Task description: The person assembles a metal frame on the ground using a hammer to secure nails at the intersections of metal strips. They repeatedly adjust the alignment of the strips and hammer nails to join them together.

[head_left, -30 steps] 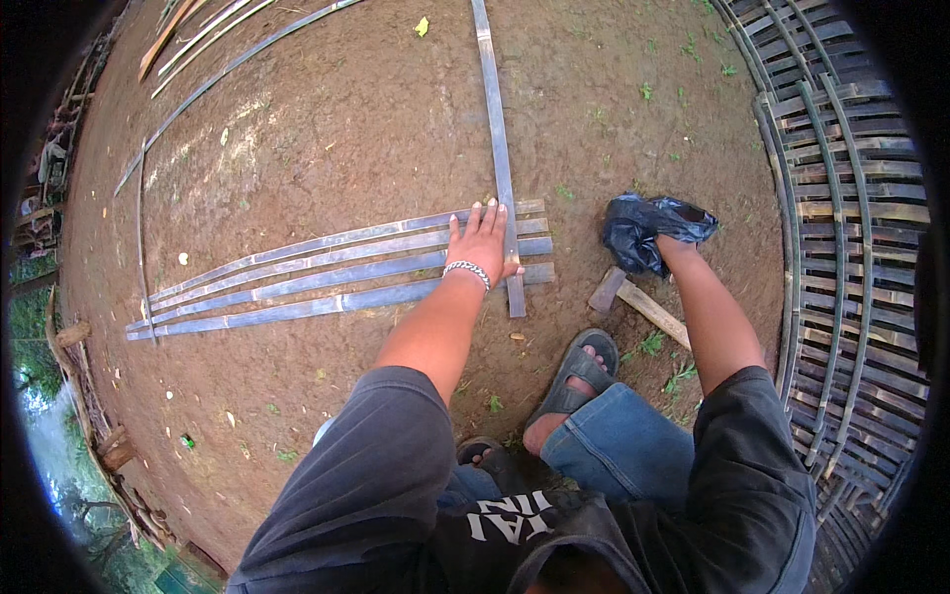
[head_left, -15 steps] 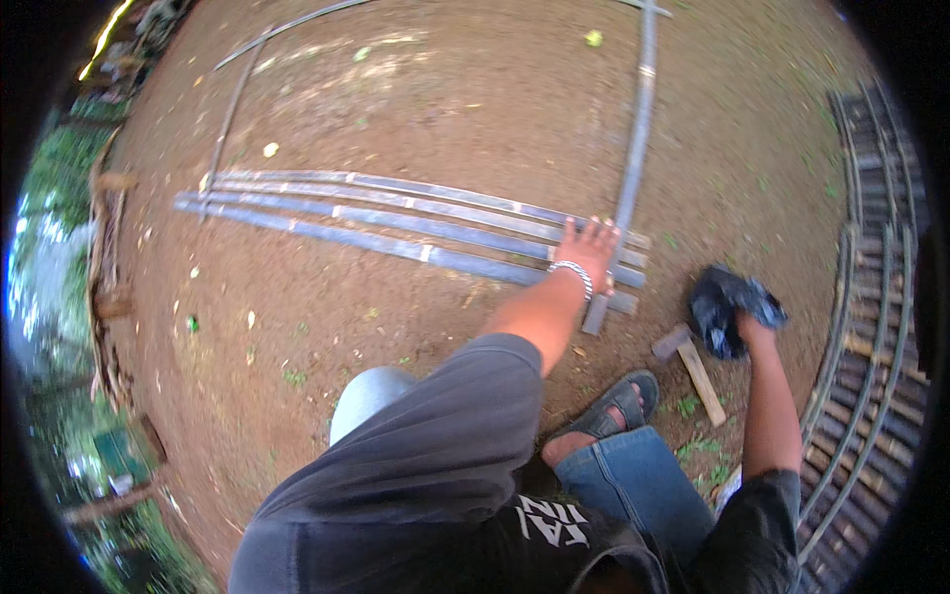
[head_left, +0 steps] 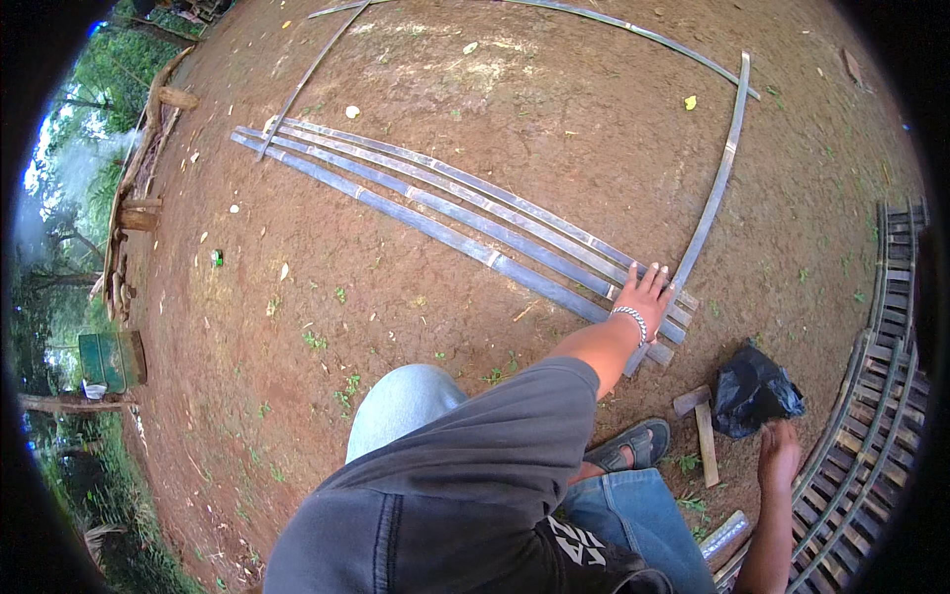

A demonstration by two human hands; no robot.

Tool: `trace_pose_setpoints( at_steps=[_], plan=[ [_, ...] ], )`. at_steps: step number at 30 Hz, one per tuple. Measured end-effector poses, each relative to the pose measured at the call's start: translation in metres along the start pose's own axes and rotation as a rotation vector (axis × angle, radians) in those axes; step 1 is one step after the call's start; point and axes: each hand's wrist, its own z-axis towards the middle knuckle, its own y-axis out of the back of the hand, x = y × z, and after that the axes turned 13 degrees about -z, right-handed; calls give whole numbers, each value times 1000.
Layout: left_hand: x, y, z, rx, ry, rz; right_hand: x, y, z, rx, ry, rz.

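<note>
Several long bamboo slats point(head_left: 450, 238) lie side by side on the ground, their right ends over or under a crossing bamboo slat point(head_left: 720, 183). My left hand point(head_left: 645, 299) rests on them by that crossing, palm down with fingers spread. A chain bracelet point(head_left: 630, 319) is round its wrist. At the right, my right hand point(head_left: 779, 450) is just below a crumpled black plastic bag point(head_left: 749, 391). Its fingers are closed together, and whatever they may hold is too small to make out. A hammer point(head_left: 707, 444) with a wooden handle lies left of the bag.
A slatted bamboo panel point(head_left: 871, 416) runs along the right side. Farther off, another slat point(head_left: 633, 27) and a left-hand slat point(head_left: 315, 77) outline a frame on the ground. My sandalled foot point(head_left: 638, 445) is beside the hammer. A log rail point(head_left: 139, 213) stands at the far left.
My right hand has come out of the black bag and moved down toward me, fingers closed. My left hand stays on the slats. The whole view has shifted and turned.
</note>
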Motion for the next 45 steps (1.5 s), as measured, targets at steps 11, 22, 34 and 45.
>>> trace_pose_setpoints(
  at_steps=[11, 22, 34, 45],
  plan=[
    [-137, -47, -98, -442, -151, -2046, 154, 1, 42, 141, -345, 1517],
    [-102, -59, -75, -613, 180, -2092, 214, -62, 64, 278, -536, 1987],
    [-14, -57, 33, -820, 105, -1037, 107, -134, -30, 430, -338, 973],
    [9, -75, 73, -1014, -79, -640, 84, -141, -62, 303, -524, 968]
  ],
)
